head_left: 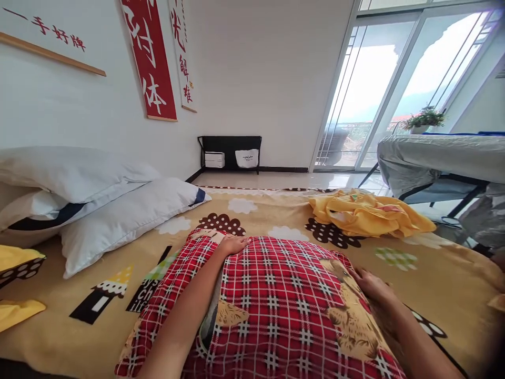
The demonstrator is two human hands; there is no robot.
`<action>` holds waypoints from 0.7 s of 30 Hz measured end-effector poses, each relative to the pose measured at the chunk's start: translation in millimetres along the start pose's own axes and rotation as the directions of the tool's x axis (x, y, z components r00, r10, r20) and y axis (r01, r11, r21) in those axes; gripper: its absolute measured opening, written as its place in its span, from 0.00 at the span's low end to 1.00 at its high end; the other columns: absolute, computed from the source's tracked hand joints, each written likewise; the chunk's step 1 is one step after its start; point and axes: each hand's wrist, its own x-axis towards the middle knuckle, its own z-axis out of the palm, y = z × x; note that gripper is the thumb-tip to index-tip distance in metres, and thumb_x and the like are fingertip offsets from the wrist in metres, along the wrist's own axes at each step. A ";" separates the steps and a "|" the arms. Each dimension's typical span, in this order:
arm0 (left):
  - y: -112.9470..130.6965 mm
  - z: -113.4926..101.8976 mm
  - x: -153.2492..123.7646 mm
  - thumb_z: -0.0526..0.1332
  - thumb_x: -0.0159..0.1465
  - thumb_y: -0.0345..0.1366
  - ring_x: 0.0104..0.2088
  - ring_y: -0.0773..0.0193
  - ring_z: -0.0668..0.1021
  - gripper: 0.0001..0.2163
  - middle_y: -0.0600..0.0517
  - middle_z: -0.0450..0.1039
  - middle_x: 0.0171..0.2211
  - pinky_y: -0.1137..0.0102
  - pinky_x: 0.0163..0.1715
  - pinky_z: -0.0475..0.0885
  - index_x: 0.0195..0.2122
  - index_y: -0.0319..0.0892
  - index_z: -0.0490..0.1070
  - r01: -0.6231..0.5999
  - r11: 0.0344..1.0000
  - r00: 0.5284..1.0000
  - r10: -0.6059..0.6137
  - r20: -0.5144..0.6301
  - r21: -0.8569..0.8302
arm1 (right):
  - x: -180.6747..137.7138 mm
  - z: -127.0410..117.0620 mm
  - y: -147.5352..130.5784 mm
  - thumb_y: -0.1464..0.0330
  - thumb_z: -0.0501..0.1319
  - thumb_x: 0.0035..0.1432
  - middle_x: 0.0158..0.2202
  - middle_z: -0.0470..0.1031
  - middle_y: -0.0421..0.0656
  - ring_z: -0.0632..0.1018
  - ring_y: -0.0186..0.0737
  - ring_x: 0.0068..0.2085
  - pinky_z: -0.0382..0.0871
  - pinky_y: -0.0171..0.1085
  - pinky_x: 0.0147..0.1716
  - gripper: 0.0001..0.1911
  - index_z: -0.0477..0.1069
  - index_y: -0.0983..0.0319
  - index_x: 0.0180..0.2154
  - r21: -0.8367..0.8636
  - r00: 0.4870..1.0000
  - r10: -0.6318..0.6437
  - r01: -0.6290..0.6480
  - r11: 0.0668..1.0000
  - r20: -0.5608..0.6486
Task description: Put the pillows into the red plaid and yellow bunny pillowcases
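Note:
A pillow in a red plaid pillowcase [276,295] with brown furry animal prints lies on the bed in front of me. Along its left side the case forms a loose flap, and a strip of grey-green inner fabric [210,321] shows in the gap. My left hand [233,245] rests on the pillow's far left corner, fingers stretched flat over the cloth. At the far right edge, my right hand [373,285] lies against the pillow's side with its fingers extended; some fingertips are partly hidden by the edge.
White pillows [130,221] with navy trim are piled at the left. A crumpled yellow cloth [371,213] lies on the tan patterned bed sheet [98,342]. Beyond the bed are a low black rack [231,145], a covered table [442,152] and sliding glass doors [363,95].

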 end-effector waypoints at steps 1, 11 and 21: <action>-0.1 0.0 0.1 0.35 0.68 0.54 0.65 0.57 0.61 0.29 0.54 0.57 0.65 0.60 0.64 0.50 0.64 0.51 0.58 -0.001 1.000 1.000 0.001 -0.002 -0.003 | -2.5 -6.4 -0.1 0.50 0.42 0.59 0.43 0.77 0.64 0.76 0.66 0.48 0.68 0.62 0.43 0.34 0.78 0.67 0.38 -0.015 0.999 0.041 -0.041 0.999 -0.004; -7.2 -7.2 -1.1 0.36 0.67 0.56 0.64 0.56 0.62 0.30 0.53 0.57 0.65 0.60 0.63 0.51 0.64 0.51 0.59 -0.040 0.998 0.999 0.041 0.015 -0.052 | -113.3 -19.3 -116.8 0.54 0.42 0.67 0.68 0.51 0.38 0.54 0.44 0.67 0.53 0.52 0.63 0.27 0.49 0.47 0.66 0.143 0.897 -0.437 0.425 0.894 0.064; -6.8 -11.8 -7.0 0.43 0.67 0.52 0.60 0.55 0.69 0.25 0.50 0.65 0.60 0.61 0.60 0.59 0.59 0.49 0.66 -0.065 0.991 0.995 0.055 -0.085 -0.118 | -239.9 26.4 36.1 0.55 0.40 0.65 0.64 0.60 0.43 0.66 0.52 0.62 0.59 0.55 0.59 0.33 0.38 0.51 0.69 -0.125 0.950 -0.260 0.241 0.963 -0.171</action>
